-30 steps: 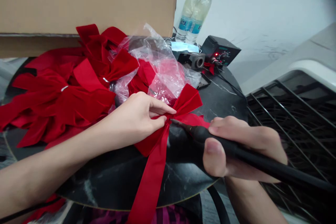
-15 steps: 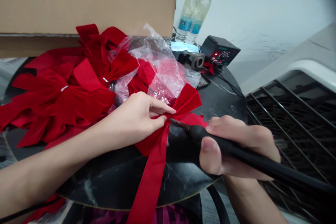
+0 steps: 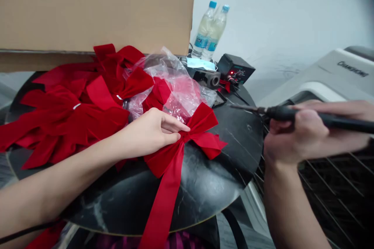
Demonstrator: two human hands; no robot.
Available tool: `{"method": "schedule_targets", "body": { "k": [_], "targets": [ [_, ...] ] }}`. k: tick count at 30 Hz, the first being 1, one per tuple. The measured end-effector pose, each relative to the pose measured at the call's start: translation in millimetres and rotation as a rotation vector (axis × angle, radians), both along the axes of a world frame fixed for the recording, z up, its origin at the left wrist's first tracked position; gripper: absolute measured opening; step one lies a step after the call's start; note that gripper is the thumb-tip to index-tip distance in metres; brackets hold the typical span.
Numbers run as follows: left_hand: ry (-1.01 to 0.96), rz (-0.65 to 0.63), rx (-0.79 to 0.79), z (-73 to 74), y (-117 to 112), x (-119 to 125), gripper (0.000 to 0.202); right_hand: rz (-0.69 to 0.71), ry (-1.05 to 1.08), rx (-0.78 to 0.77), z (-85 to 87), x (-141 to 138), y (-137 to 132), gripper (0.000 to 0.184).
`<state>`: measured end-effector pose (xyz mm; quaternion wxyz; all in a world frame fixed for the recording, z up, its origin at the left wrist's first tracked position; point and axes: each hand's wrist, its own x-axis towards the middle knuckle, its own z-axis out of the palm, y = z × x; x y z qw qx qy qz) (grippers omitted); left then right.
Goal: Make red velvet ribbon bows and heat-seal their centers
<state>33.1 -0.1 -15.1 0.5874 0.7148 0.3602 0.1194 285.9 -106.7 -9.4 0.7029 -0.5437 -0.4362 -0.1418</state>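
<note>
A red velvet ribbon bow [image 3: 204, 118] lies near the front of the round black table [image 3: 210, 186], one long tail hanging over the edge. My left hand [image 3: 156, 130] pinches the bow close to its centre knot. Out to the right, above the table's edge, my right hand [image 3: 306, 132] is closed around the black handle of a soldering iron [image 3: 280, 113]. The iron's thin metal tip points left, apart from the bow.
Several red bows [image 3: 73, 120] are heaped on the left, beside a clear plastic bag [image 3: 187, 93]. Behind stand a cardboard box [image 3: 96, 11], two bottles [image 3: 209, 35], a face mask [image 3: 201, 64], an iron holder [image 3: 209, 79] and a control box [image 3: 236, 69]. A white grilled appliance [image 3: 327, 74] stands right.
My right hand has drawn the soldering iron away from the bow's knot, to the right and up. My left hand keeps its pinch on the bow. The view has shifted slightly.
</note>
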Motion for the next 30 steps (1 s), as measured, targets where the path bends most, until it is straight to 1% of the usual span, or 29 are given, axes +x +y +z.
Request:
{"method": "schedule_targets", "body": {
  "k": [1,2,5,7,9,11,15,21,25,30],
  "targets": [
    [-0.001,-0.005,-0.001,0.0,0.5,-0.6,0.030,-0.045,-0.024,0.144,0.7,8.5,12.6,0.012],
    [-0.002,-0.012,-0.002,-0.2,1.1,-1.2,0.030,-0.022,-0.035,0.162,0.3,17.6,24.4,0.011],
    [-0.003,-0.030,-0.010,-2.0,3.0,-2.0,0.032,0.087,0.041,0.037,-7.3,44.3,49.7,0.015],
    [-0.004,-0.042,-0.027,-3.6,4.5,-1.8,0.034,0.106,0.079,-0.028,-15.1,57.4,58.7,0.017],
    [-0.010,-0.047,-0.049,-4.9,5.5,-1.2,0.034,0.112,0.099,-0.081,-21.8,64.6,65.0,0.017],
    [-0.016,-0.050,-0.060,-5.4,5.9,-0.9,0.034,0.111,0.102,-0.123,-25.5,67.3,71.6,0.018],
    [-0.032,-0.052,-0.057,-3.9,4.9,-1.9,0.034,0.111,0.068,-0.214,-26.2,68.9,89.6,0.020],
    [-0.057,-0.059,-0.062,-4.2,4.4,-4.3,0.035,0.201,-0.015,-0.417,-34.3,69.2,118.0,0.023],
    [-0.084,-0.069,-0.062,-5.3,4.8,-4.9,0.034,0.266,-0.107,-0.527,-40.4,68.1,126.3,0.025],
    [-0.077,-0.074,-0.067,-2.2,4.6,-4.6,0.034,0.284,-0.155,-0.590,-42.6,71.3,130.1,0.028]
  ]
}}
